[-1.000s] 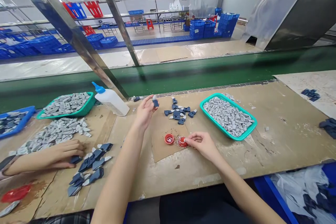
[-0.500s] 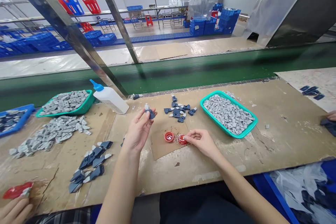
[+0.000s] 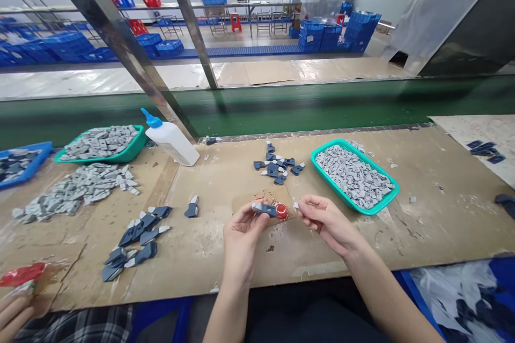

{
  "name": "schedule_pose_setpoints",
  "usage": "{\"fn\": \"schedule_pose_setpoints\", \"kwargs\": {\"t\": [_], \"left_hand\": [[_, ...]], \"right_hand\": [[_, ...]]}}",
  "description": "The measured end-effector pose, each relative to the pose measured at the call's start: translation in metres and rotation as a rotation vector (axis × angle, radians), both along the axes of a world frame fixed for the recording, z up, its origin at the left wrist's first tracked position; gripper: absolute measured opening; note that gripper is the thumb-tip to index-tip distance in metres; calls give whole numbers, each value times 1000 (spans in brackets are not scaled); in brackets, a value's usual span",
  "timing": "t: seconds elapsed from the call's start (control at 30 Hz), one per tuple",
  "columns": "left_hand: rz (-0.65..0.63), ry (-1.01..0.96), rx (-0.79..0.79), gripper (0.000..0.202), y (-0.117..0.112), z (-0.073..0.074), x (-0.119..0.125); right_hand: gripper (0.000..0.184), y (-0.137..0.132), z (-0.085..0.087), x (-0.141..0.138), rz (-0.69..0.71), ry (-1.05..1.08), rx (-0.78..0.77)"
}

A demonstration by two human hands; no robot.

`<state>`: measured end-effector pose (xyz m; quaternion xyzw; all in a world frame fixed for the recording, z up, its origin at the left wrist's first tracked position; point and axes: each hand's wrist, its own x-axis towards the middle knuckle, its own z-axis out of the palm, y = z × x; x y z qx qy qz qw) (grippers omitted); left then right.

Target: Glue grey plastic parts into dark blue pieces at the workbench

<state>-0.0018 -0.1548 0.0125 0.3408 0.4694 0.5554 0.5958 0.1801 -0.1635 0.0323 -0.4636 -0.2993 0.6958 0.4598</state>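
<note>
My left hand (image 3: pixel 240 241) pinches a dark blue plastic part (image 3: pixel 267 209) with a light grey end, held low in front of me. Right beside its far end shows a small red cap (image 3: pixel 282 211) with glossy red inside; a second cap is hidden behind the hand and part. Between thumb and fingertips, my right hand (image 3: pixel 330 225) grips a small light grey plastic piece (image 3: pixel 296 206), just right of the cap and apart from the blue part. Beyond lies a cluster of blue parts with grey ends (image 3: pixel 273 168). One more such part (image 3: pixel 192 207) rests to the left.
A green basket (image 3: pixel 396 195) of grey pieces stands at right, another green basket (image 3: pixel 140 142) at left behind a loose grey pile (image 3: pixel 80 193). A white bottle (image 3: pixel 175 143) leans near a metal post. Another person's hand (image 3: pixel 16 308) is at lower left beside something red.
My left hand has come down and right with the blue part, over the caps. My right hand has drawn back slightly right from the red cap with the grey piece.
</note>
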Motion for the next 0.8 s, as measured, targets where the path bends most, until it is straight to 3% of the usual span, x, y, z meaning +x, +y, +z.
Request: {"fn": "schedule_pose_setpoints", "kwargs": {"t": [0.27,0.8], "left_hand": [[-31,0,12,29,-5,12,20],[-143,85,60,29,-16,7,27]], "right_hand": [[29,-5,18,-3,9,-197,153],[31,-4,8,0,174,-281,144]]}}
